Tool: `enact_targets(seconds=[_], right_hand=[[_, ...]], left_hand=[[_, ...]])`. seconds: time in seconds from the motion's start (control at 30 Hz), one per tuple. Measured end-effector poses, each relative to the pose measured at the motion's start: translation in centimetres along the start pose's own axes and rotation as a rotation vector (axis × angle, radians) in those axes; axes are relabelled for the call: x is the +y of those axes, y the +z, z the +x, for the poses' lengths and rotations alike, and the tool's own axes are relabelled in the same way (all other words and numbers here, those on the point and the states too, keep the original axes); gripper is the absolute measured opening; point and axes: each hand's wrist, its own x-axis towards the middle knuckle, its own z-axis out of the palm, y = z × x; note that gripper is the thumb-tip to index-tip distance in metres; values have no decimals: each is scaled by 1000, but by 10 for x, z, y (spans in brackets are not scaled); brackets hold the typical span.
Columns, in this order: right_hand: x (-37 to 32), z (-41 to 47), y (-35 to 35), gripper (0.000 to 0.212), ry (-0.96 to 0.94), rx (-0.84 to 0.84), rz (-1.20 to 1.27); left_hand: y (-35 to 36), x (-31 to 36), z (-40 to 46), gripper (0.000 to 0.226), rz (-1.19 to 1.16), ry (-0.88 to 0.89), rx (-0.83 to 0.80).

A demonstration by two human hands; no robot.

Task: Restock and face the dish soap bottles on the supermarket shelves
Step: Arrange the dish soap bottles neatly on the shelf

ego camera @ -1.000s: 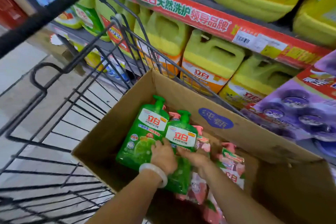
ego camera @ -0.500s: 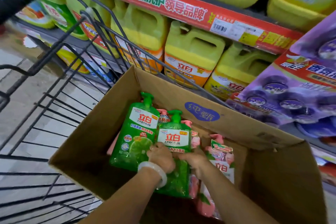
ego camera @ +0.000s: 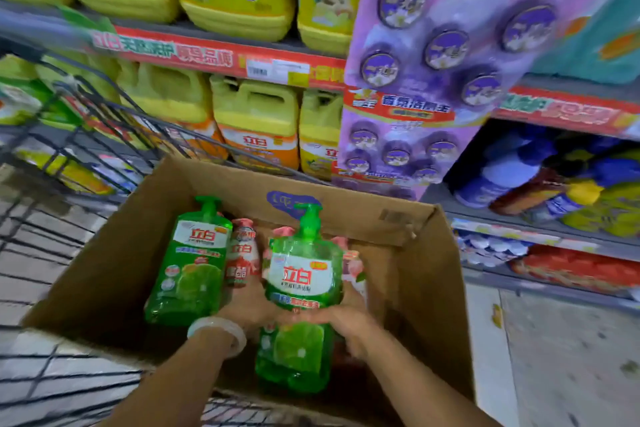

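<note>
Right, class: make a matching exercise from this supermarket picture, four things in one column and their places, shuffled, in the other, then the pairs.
Things:
1. held green pump bottle
2. other green pump bottle
3. yellow jugs
4. cardboard box

Places:
A. on the shelf behind the cart
B. inside the wire cart
C. between both hands, the left hand and the right hand
D. lying at the box's left side

Pairs: 1-C, 2-D, 3-A, 4-B

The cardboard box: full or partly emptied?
Partly emptied: the cardboard box shows bare floor on its right; green bottles and pink bottles remain.
</note>
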Motion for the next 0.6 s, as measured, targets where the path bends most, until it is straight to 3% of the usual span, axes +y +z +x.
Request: enact_targets(seconds=[0.23, 0.33, 0.47, 0.6], right_hand=[[-43, -104, -118, 49, -297, 96, 38], [-54, -155, -180, 68, -413, 168, 13], [-60, -236, -265, 52, -571, 293, 48], [-47, -297, -345, 71, -682, 474, 73]], left_hand=[[80, 118, -110, 45, -43, 370, 42], [133, 162, -150, 43, -101, 504, 63], [210, 218, -192, 53, -83, 684, 8], [294, 268, -231, 47, -95, 831, -31]])
